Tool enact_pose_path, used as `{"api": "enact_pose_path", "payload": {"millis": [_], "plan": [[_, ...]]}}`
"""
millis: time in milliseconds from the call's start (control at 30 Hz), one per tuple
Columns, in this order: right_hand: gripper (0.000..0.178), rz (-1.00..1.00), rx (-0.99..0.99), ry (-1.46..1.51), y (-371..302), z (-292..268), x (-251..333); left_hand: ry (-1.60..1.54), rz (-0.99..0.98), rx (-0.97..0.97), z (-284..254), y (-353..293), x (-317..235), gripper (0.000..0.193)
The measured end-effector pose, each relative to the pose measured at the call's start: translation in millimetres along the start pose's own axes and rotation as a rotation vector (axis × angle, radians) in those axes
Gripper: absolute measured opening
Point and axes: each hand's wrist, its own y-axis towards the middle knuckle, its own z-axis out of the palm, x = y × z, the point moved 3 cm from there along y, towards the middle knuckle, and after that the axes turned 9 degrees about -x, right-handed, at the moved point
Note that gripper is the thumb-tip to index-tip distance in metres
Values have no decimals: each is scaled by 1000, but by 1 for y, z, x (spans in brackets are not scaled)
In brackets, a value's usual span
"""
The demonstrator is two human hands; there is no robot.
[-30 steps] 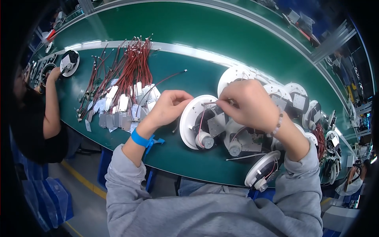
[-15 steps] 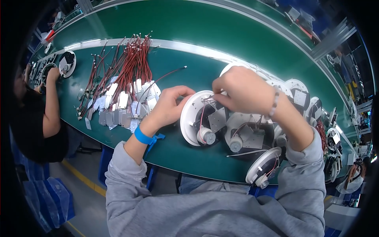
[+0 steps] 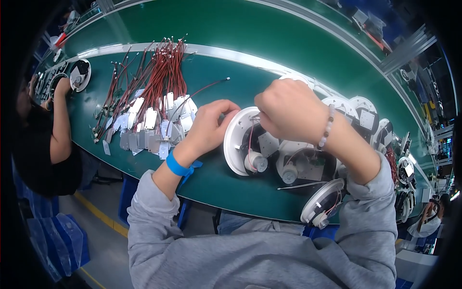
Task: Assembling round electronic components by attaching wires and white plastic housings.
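Note:
A round white housing (image 3: 229,148) stands tilted on the bench, its open side facing right. Inside it are a small silver motor (image 3: 260,165), thin red and white wires, and a pale plate (image 3: 267,144). My left hand (image 3: 210,127) grips the housing's left upper rim between thumb and fingers. Over its upper right edge, my right hand (image 3: 291,110) is closed, beside where the wires run up; its fingertips are hidden behind the hand. Another housing with a motor (image 3: 289,174) lies just to the right, partly under my right forearm.
A heap of pale metal plates (image 3: 150,119) with red cables (image 3: 166,67) lies left on the green bench (image 3: 211,185). More housings (image 3: 364,114) crowd the right side. One tilted housing (image 3: 321,201) sits at the front edge. A co-worker (image 3: 53,130) works at far left.
My right hand has turned and shifted slightly left and up, so its fingertips no longer show. The housing has moved a little right and up under my left hand.

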Motion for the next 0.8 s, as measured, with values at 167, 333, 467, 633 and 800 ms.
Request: {"api": "enact_pose_path", "payload": {"millis": [167, 333, 467, 633, 800], "plan": [[9, -80, -36, -61, -4, 10, 6, -7, 65, -47, 1, -1, -4, 11], [10, -105, -78, -19, -8, 13, 3, -29, 99, -83, 2, -1, -6, 10], [6, -72, -149, 177, -8, 18, -9, 18, 170, -123, 1, -2, -6, 9], [5, -1, -155, 493, -8, 29, -22, -9, 170, -146, 6, -2, -3, 9], [5, 4, -156, 531, -9, 32, -27, 4, 200, -184, 9, -1, -2, 9]]}}
